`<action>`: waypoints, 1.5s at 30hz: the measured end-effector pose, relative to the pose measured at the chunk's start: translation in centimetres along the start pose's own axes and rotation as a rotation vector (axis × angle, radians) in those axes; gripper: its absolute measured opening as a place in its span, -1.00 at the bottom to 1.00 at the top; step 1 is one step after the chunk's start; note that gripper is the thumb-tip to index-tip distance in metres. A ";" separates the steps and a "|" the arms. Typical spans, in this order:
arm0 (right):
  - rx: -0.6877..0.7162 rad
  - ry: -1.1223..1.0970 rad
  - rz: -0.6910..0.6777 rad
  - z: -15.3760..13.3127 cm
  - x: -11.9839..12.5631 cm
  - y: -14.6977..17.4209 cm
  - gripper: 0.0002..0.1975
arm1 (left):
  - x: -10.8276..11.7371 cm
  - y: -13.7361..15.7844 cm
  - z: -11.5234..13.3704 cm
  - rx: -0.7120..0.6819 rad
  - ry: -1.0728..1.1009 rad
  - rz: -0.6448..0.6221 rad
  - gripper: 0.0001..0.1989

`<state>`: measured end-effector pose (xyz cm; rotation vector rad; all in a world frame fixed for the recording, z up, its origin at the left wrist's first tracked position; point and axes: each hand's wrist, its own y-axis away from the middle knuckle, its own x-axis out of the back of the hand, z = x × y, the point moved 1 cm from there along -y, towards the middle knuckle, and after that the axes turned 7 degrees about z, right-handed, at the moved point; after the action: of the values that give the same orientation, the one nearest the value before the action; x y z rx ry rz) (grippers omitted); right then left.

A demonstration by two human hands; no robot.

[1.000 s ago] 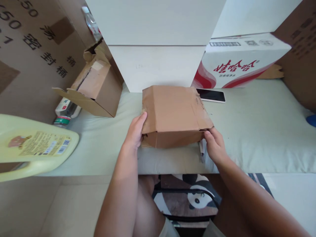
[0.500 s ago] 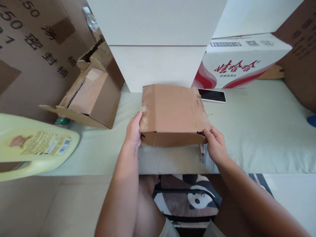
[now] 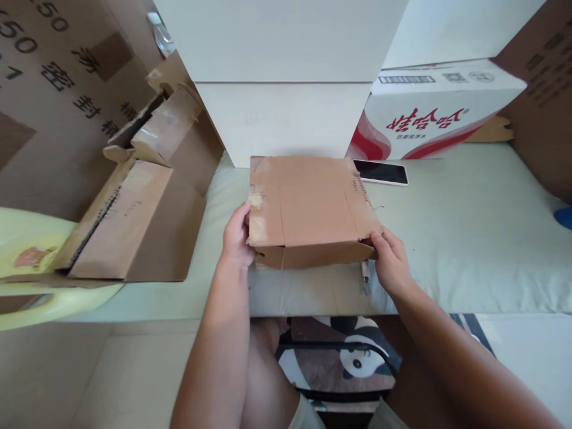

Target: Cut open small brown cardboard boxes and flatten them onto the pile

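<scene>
A brown cardboard box (image 3: 315, 202), partly flattened, lies in front of me on a pale green padded surface. Its side edges are torn and scuffed, and a flap hangs along the near edge. My left hand (image 3: 236, 235) grips its left edge, thumb on top. At the near right corner my right hand (image 3: 391, 253) pinches the cardboard, the fingers partly hidden beneath it. Just under that corner pokes out a small silvery object (image 3: 365, 273) whose kind I cannot make out. Beyond the box's far right corner lies a phone (image 3: 382, 172) with a dark screen.
On the left, opened cardboard boxes (image 3: 154, 220) partly cover a pale yellow jug (image 3: 31, 238). White panels (image 3: 286, 119) stand behind, with a white and red carton (image 3: 429, 113) to their right. A clear bottle (image 3: 159, 34) stands far left. The green cloth surface (image 3: 473, 238) extends right.
On the left, a cardboard box has dropped forward and now overlaps the yellow jug, with another box behind it. The box in my hands has shifted slightly left at its left edge.
</scene>
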<state>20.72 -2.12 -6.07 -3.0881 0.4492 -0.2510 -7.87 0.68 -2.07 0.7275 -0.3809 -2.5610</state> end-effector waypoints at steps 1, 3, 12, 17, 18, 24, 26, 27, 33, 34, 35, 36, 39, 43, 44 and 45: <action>-0.006 -0.003 0.002 0.1 0.0 0.0 -0.72 | -0.1 0.1 -0.1 0.015 -0.008 0.021 -0.76; -0.018 -0.011 -0.002 0.2 0.0 0.0 -0.72 | -0.1 0.1 -0.2 0.011 -0.035 0.047 -0.74; -0.052 -0.055 -0.061 0.4 -0.1 0.1 -0.74 | 0.6 -0.5 -0.7 -0.143 -0.054 0.024 -0.57; -0.036 -0.037 -0.070 0.8 -0.1 0.2 -0.69 | 0.7 -0.6 -0.8 -0.194 -0.095 0.006 -0.55; -0.034 -0.032 -0.069 0.8 -0.1 0.2 -0.68 | 0.7 -0.6 -0.7 -0.202 -0.099 0.014 -0.55; -0.033 -0.018 -0.048 1.1 -0.2 0.1 -0.67 | 0.5 -0.4 -0.7 -0.186 -0.158 0.010 -0.59; -0.031 -0.014 -0.042 1.1 -0.2 0.1 -0.65 | 0.4 -0.5 -0.9 -0.144 -0.182 -0.014 -0.58; -0.031 -0.013 -0.040 1.1 -0.2 0.1 -0.65 | 0.4 -0.6 -1.0 -0.121 -0.197 -0.026 -0.57; -0.061 -0.045 -0.021 0.8 -0.4 0.2 -0.67 | 0.4 -0.8 -1.1 -0.077 -0.270 -0.013 -0.64; -0.061 -0.051 -0.021 0.7 -0.5 0.1 -0.68 | 0.4 -0.8 -1.0 -0.086 -0.270 -0.002 -0.69; -0.060 -0.056 -0.024 0.6 -0.6 0.1 -0.68 | 0.4 -0.9 -1.0 -0.098 -0.263 0.012 -0.75; -0.058 -0.059 -0.030 0.4 -0.6 0.1 -0.69 | 0.3 -0.9 -0.9 -0.106 -0.252 0.023 -0.81; -0.061 -0.069 -0.045 0.2 -0.8 0.1 -0.70 | 0.2 -0.9 -0.7 -0.117 -0.189 0.026 -0.87; -0.088 -0.094 -0.043 0.2 -0.9 0.0 -0.71 | 0.1 -0.5 -0.7 -0.210 -0.101 -0.070 -0.67; -0.097 -0.103 -0.038 0.2 -0.9 -0.1 -0.72 | 0.0 -0.4 -0.8 -0.238 -0.092 -0.096 -0.65; -0.104 -0.110 -0.032 0.3 -0.9 -0.1 -0.72 | 0.0 -0.3 -0.9 -0.262 -0.090 -0.115 -0.64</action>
<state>20.00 -1.77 -6.51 -3.1912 0.4231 -0.0587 -7.46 0.85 -2.90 0.5533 -0.0291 -2.6895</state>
